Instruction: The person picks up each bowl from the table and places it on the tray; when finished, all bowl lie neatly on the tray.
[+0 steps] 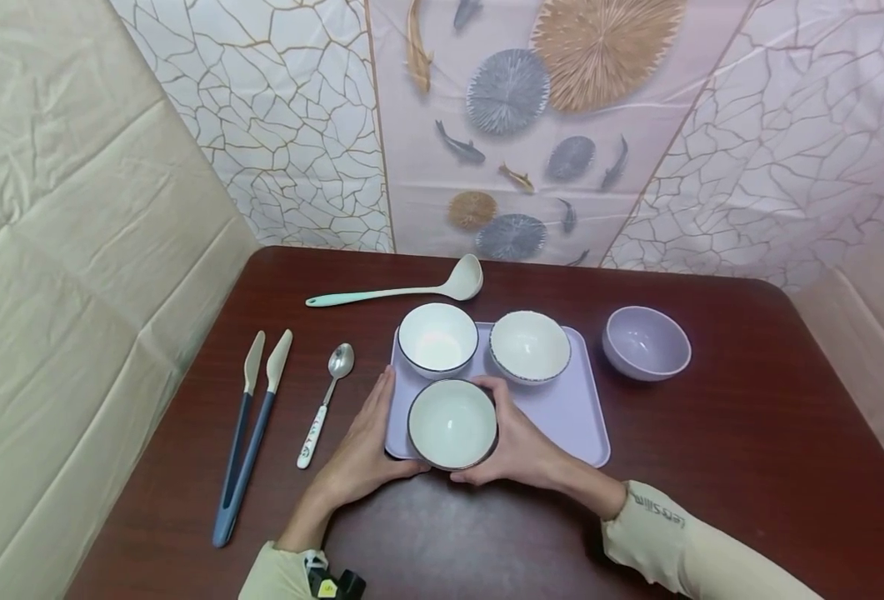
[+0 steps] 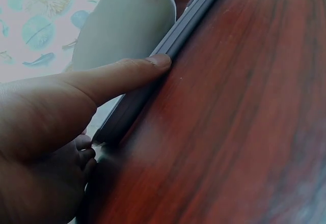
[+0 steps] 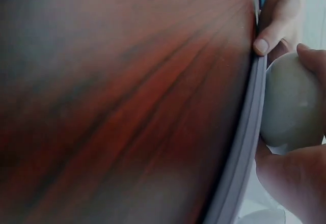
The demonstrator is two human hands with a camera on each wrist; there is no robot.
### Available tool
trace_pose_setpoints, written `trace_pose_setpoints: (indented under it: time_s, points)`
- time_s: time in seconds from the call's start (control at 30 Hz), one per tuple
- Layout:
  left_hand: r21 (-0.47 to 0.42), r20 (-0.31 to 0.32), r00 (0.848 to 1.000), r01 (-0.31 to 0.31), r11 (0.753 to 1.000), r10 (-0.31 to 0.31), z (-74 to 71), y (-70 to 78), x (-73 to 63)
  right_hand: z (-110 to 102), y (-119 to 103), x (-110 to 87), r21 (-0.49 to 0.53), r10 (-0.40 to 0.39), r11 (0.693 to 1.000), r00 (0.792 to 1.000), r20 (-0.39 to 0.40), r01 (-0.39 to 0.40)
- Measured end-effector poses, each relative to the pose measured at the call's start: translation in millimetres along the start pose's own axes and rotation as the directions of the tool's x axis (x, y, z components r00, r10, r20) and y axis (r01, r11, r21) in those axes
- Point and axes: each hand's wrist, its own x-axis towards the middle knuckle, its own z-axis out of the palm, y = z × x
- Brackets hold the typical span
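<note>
My right hand [image 1: 526, 444] grips a white bowl with a dark rim [image 1: 452, 423], thumb at its near side and fingers at its far right. The bowl is over the front edge of a lavender tray [image 1: 561, 421]. Straight fingers of my left hand [image 1: 362, 446] lie along the tray's left side, while the thumb touches its front edge; the left wrist view shows that thumb [image 2: 127, 76] against the edge. Behind the held bowl, a white bowl with a dark blue rim [image 1: 437, 336] and a white bowl with a speckled rim [image 1: 530, 346] stand on the tray.
A lavender bowl [image 1: 646, 342] stands right of the tray. Behind it lies a ladle with a mint handle [image 1: 382, 294]. To the left are a spoon [image 1: 324, 408] and blue-handled tongs [image 1: 250, 442]. Patterned cloth [image 1: 299, 125] hangs behind the dark wooden table [image 1: 734, 467].
</note>
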Motion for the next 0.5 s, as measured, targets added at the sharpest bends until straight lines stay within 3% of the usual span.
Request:
trace_pose_setpoints:
  time_s: [0.1,0.5]
  points:
    - [0.000,-0.004,1.000,-0.009,1.000,0.009,0.3,-0.9,0.0,3.3,-2.2,3.1,-0.026,-0.010,1.000,1.000,-0.007,0.010]
    - [0.004,0.001,1.000,-0.004,1.000,0.004,-0.3,0.1,0.7,5.4,26.8,10.2,-0.053,-0.016,0.998,1.000,-0.002,0.016]
